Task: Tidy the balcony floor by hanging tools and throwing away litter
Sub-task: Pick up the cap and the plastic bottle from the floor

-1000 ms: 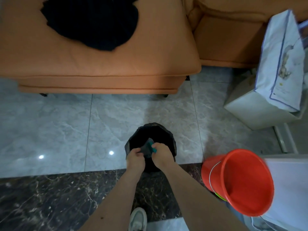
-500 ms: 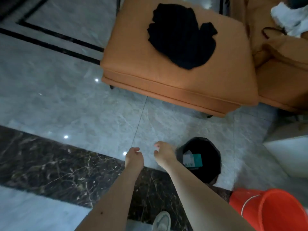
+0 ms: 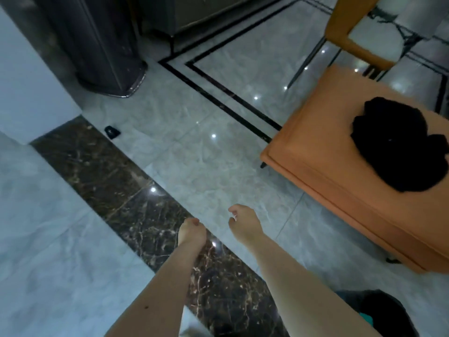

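Note:
My left hand (image 3: 191, 231) hangs over the dark marble strip with its fingers curled in and nothing in it. My right hand (image 3: 243, 221) is a little to its right over the grey tiles, fingers loosely bent and apart, holding nothing. The black bin (image 3: 386, 312) shows only partly at the bottom right, behind my right forearm, with a bit of teal litter (image 3: 366, 319) at its near edge. A small black object (image 3: 112, 131) lies on the floor far to the upper left.
An orange ottoman (image 3: 323, 161) with a black cloth (image 3: 398, 144) on it stands at the right. An orange chair (image 3: 349, 32) is beyond it. A dark pillar base (image 3: 107, 57) and a white wall (image 3: 26, 93) are at the upper left.
Both hands let go of the teal litter over the bin and pulled away. The view has swung left, so the bin slid to the bottom right corner and the red bucket left the frame.

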`<state>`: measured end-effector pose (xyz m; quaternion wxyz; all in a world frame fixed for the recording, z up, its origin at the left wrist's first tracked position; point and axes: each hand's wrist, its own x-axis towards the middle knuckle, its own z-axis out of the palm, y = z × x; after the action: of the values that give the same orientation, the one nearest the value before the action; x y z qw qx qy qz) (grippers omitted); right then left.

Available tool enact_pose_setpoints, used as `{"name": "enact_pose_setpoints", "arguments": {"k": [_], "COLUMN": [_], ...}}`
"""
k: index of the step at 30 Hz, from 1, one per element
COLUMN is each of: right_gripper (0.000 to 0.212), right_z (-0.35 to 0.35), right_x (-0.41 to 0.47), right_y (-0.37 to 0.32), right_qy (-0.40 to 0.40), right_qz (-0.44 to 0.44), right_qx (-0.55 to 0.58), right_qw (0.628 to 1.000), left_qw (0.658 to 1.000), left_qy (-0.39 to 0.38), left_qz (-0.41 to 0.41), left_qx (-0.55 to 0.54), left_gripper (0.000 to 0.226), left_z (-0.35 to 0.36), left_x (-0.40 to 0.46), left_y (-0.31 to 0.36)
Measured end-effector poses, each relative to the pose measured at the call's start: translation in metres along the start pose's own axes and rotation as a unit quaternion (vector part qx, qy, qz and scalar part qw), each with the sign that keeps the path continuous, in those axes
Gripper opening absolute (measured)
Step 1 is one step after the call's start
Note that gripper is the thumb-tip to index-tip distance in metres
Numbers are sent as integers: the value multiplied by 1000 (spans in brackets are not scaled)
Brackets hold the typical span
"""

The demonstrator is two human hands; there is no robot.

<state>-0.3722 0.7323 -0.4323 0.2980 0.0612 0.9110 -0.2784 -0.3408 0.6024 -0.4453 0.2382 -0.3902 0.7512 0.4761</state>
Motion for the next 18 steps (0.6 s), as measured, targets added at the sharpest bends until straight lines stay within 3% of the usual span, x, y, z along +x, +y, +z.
{"name": "enact_pose_setpoints", "arguments": {"k": [8,18], "right_gripper": [38,36], "right_z": [40,74], "right_x": [57,176], "right_y": [-162,-316], "right_qy": [-37,-85], "right_qz": [-116,-190], "right_qx": [-69,-101], "right_qw": [990,973], "left_qw": [990,965], "left_qy": [81,165], "left_qz": [-50,-86], "left_qx": [-104,-182], "left_gripper": [35,36], "left_z": [-146,-262], "left_x": [63,184], "left_y": [1,39]}}
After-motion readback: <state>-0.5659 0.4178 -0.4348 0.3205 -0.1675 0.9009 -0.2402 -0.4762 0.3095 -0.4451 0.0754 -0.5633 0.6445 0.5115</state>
